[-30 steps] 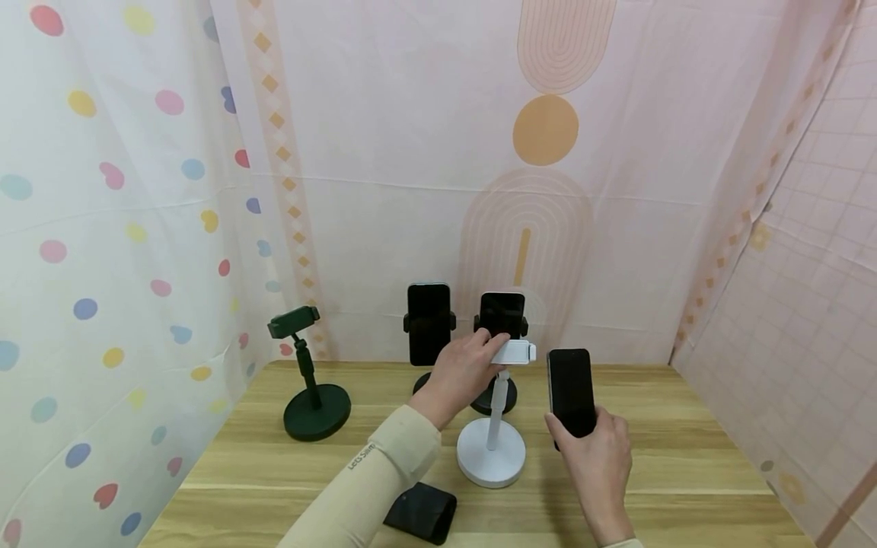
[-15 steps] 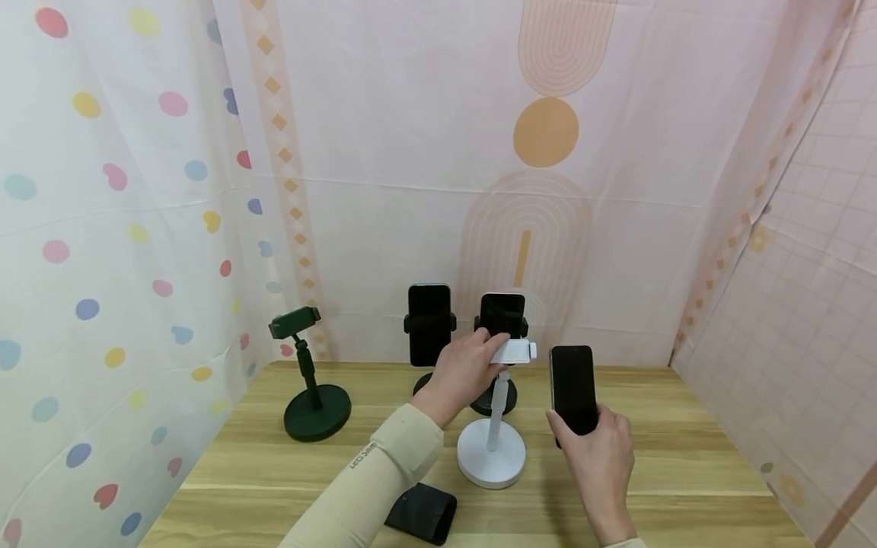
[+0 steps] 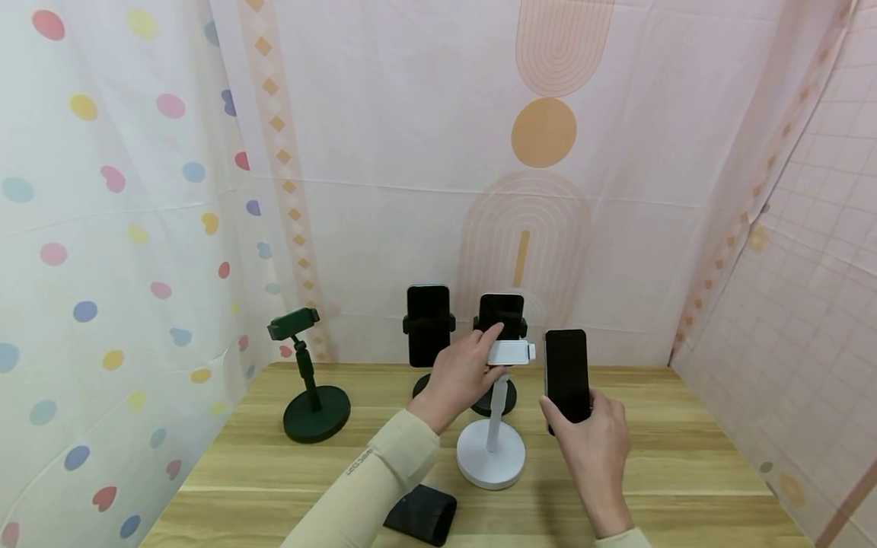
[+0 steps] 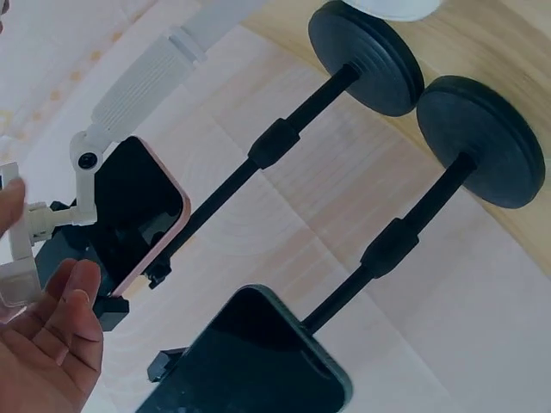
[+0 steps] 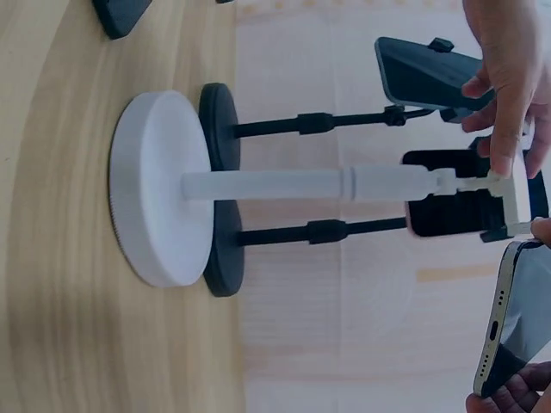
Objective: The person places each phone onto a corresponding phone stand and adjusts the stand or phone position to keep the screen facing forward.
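A white phone stand (image 3: 491, 454) with a round base stands upright at the middle of the table. My left hand (image 3: 455, 380) grips the left end of its white clamp (image 3: 510, 352), with a finger above and a finger or thumb below. The left wrist view shows curled fingers (image 4: 73, 314) beside the clamp. My right hand (image 3: 594, 449) holds a black-screened smartphone (image 3: 567, 373) upright by its lower part, just right of the clamp. In the right wrist view the phone's port edge (image 5: 495, 323) shows, with fingertips at both of its sides.
Behind the white stand are two black phone stands, each bearing a phone: the left phone (image 3: 428, 326) and the right phone (image 3: 502, 310). A green phone stand (image 3: 317, 413) is at the left. A black folded pouch-like item (image 3: 421, 514) lies at the front, partly behind my left sleeve.
The right hand has raised the smartphone slightly and brought it a little closer to the clamp. A left-hand finger has lifted off the clamp's top face; the white stand stays put.
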A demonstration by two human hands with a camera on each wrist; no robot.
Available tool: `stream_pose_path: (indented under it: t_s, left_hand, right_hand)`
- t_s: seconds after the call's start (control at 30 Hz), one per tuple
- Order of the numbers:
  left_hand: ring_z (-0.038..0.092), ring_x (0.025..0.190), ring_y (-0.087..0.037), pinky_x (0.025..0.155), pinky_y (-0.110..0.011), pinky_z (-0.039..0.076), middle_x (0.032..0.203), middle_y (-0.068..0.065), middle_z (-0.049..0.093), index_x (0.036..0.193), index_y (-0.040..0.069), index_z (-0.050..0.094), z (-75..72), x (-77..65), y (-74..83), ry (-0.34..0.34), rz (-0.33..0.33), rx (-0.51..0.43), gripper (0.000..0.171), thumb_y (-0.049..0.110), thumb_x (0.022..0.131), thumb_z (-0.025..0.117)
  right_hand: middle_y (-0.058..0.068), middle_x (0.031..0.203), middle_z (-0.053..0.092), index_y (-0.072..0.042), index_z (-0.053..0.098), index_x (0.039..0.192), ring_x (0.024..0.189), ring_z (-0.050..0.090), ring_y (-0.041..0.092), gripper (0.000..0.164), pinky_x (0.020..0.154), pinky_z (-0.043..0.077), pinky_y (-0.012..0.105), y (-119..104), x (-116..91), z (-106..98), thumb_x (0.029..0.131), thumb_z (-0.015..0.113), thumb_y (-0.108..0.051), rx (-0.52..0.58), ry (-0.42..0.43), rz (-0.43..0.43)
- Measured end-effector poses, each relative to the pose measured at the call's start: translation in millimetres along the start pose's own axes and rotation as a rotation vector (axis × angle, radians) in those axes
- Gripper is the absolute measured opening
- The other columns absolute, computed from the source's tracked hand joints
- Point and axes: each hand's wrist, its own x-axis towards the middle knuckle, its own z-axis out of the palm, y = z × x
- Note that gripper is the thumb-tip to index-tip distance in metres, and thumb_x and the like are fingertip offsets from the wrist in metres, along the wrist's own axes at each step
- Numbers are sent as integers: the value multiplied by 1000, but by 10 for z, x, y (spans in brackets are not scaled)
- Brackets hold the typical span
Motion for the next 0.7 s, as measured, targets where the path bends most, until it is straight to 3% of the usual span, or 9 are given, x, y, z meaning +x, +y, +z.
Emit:
stream_pose_path:
  t_s: [0.17,0.27,0.4,0.7]
  left_hand:
    - [67,99,-22,77,-36,57,127,-12,63,149,7,41,9,-78,-46,-16,-82,-152,73,44,93,68]
    - [67,97,-22,78,-36,56,120,-12,66,147,5,44,23,-123,-81,3,-116,-281,68,42,96,65]
    - [67,88,-19,72,-31,55,103,-6,68,143,5,48,40,-170,-122,46,-117,-380,58,37,97,65]
    - [68,92,-20,72,-34,56,111,-9,67,132,7,58,68,-231,-188,162,-24,-344,47,28,93,72]
  right_hand:
    - [23,108,58,8,63,118,96,56,37,73,74,44,51,-88,17,-2,75,84,-48,11,-25,-1]
    - [22,109,58,7,63,119,97,56,36,74,74,45,51,-144,24,6,75,84,-49,17,-38,-10]
    - [23,111,58,7,63,121,100,56,36,74,76,46,52,-221,30,29,76,84,-47,34,-52,-28]
    - [20,108,60,5,65,120,97,57,35,71,77,46,50,-378,47,90,75,85,-47,65,-97,-61]
